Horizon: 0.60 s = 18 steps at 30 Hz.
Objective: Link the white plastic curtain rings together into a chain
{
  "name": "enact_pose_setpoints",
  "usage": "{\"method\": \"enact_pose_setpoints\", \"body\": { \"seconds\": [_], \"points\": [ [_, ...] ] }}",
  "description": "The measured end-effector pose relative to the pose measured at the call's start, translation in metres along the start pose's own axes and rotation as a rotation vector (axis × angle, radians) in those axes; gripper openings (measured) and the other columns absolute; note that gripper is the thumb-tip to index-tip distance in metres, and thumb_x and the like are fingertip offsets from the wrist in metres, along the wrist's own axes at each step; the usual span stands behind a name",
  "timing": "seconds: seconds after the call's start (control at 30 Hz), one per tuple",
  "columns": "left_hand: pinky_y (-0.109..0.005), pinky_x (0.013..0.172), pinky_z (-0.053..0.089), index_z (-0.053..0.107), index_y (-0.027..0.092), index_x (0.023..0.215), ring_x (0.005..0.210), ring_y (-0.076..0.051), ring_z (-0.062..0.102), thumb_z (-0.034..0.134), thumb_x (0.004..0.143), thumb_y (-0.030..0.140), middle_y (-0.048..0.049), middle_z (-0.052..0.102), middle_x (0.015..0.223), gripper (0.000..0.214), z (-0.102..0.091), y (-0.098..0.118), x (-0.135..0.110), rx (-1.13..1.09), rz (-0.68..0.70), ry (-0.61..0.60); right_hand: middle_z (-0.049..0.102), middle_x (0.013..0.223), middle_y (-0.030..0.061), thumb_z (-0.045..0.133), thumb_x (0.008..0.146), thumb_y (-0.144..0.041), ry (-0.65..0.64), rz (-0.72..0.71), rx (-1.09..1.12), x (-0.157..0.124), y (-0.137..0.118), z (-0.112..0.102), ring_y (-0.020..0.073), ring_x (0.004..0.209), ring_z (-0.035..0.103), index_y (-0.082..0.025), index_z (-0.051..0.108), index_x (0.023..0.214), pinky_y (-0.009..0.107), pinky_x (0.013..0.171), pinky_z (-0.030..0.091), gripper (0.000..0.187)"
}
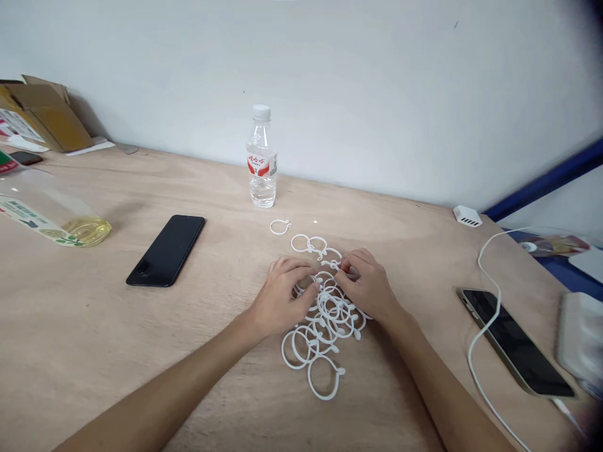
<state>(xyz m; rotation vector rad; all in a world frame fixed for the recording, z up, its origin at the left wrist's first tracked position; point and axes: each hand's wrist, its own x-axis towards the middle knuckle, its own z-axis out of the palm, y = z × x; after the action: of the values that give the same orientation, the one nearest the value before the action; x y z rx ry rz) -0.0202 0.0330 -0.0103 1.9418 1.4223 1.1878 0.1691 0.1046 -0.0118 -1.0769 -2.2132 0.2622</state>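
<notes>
A heap of several white plastic rings (325, 326), some linked into a chain, lies on the wooden table (94, 339) in front of me. My left hand (281, 298) rests on the heap's left side with fingers curled onto the rings. My right hand (366, 282) sits on the right side, its fingertips pinched on a ring near the top of the heap. Both hands nearly meet over the rings. A single loose ring (279, 227) lies apart, farther back.
A water bottle (261, 158) stands behind the rings. A black phone (167, 250) lies to the left, beyond it a lying bottle of yellow liquid (56, 221) and a cardboard box (44, 113). At right are a second phone (513, 342) with a white cable (480, 351) and a white adapter (467, 216).
</notes>
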Motion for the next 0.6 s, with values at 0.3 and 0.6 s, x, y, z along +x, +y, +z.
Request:
{"method": "enact_pose_setpoints", "body": {
  "seconds": [0.3, 0.6],
  "points": [
    [-0.042, 0.097, 0.044, 0.069, 0.019, 0.101, 0.107, -0.022, 0.058, 0.06, 0.084, 0.02, -0.0059, 0.069, 0.109, 0.019, -0.0001, 0.0004, -0.0001, 0.01, -0.009, 0.006, 0.066, 0.084, 0.005, 0.052, 0.077, -0.01, 0.007, -0.029, 0.051, 0.0012, 0.0031, 0.0036, 0.021, 0.085, 0.06, -0.023, 0.047, 0.067, 0.036, 0.077, 0.048, 0.017],
    [-0.043, 0.096, 0.045, 0.07, 0.02, 0.099, 0.105, -0.023, 0.059, 0.06, 0.083, 0.02, -0.0062, 0.07, 0.106, 0.018, 0.0003, 0.0004, 0.0002, 0.019, -0.031, 0.001, 0.066, 0.085, 0.0039, 0.051, 0.076, -0.012, 0.039, 0.05, 0.066, 0.0033, -0.0015, 0.0019, 0.0163, 0.074, 0.06, -0.022, 0.047, 0.065, 0.029, 0.065, 0.046, 0.016]
  ]
}}
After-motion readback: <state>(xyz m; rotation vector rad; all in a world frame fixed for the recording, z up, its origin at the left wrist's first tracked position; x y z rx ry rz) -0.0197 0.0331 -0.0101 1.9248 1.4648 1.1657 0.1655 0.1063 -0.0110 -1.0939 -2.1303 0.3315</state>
